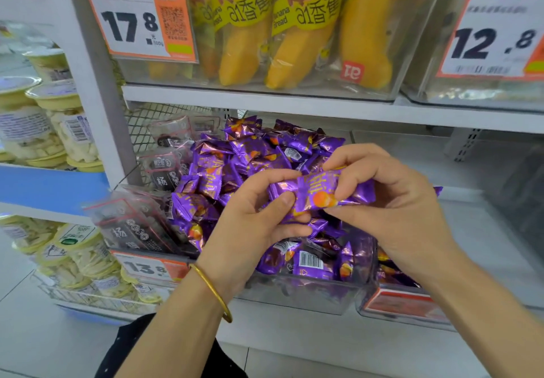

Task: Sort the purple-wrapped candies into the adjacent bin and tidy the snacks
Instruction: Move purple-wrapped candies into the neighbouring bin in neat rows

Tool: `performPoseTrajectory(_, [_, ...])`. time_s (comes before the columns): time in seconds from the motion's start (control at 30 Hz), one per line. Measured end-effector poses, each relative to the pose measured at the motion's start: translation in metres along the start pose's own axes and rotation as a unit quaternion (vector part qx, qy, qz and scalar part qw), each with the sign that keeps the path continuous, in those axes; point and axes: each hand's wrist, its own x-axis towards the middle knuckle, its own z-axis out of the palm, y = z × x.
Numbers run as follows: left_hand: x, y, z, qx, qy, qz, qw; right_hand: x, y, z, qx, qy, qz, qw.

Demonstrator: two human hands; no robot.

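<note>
**Light, crinkly candy held in both hands**

My left hand [259,209] and right hand [391,201] pinch a purple candy [323,192] above the heaped clear bin [309,298]. It looks light, with slick, soft foil, so I'd grip the body, not the flimsy ends. The next bin [406,304] sits at three o'clock.

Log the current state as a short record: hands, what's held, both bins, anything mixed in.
left: left hand grips one end of a purple-wrapped candy
right: right hand pinches the same candy's other end
position: held above the candy heap
main bin: clear bin, piled high with purple candies
mixed in: dark snack packets left of the heap; cannot tell if they share the bin
adjacent bin: adjacent bin on the right, a few purple candies inside
label: price tag reads 13.8
</note>
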Motion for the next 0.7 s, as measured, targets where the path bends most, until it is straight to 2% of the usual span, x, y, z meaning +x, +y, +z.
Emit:
performPoseTrajectory(0.1, [0.000, 0.000, 0.006, -0.042, -0.035, -0.037, 0.998, -0.004, 0.001, -0.003, -0.044, -0.015, 0.008, 0.999])
performPoseTrajectory(0.23, [0.000, -0.006, 0.012, -0.008, -0.062, -0.012, 0.998, -0.007, 0.004, -0.008, -0.122, -0.044, -0.028, 0.991])
performPoseTrajectory(0.3, [0.000, -0.009, 0.012, 0.003, -0.057, 0.008, 0.998, -0.010, 0.004, -0.011, -0.069, -0.052, 0.014, 0.996])
performPoseTrajectory(0.4, [0.003, -0.011, 0.013, 0.053, -0.061, 0.049, 0.996, -0.011, -0.003, -0.020, 0.103, -0.022, 0.108, 0.989])
performPoseTrajectory(0.43, [0.003, -0.012, 0.014, 0.072, -0.067, 0.062, 0.993, -0.012, -0.004, -0.024, 0.101, -0.020, 0.122, 0.987])
performPoseTrajectory(0.57, [0.002, -0.015, 0.020, 0.113, -0.105, 0.093, 0.984, -0.015, -0.005, -0.030, -0.061, -0.067, 0.154, 0.984])
performPoseTrajectory(0.7, [0.008, -0.017, 0.029, 0.134, -0.147, 0.109, 0.974, -0.015, -0.007, -0.039, -0.066, -0.036, 0.146, 0.986])
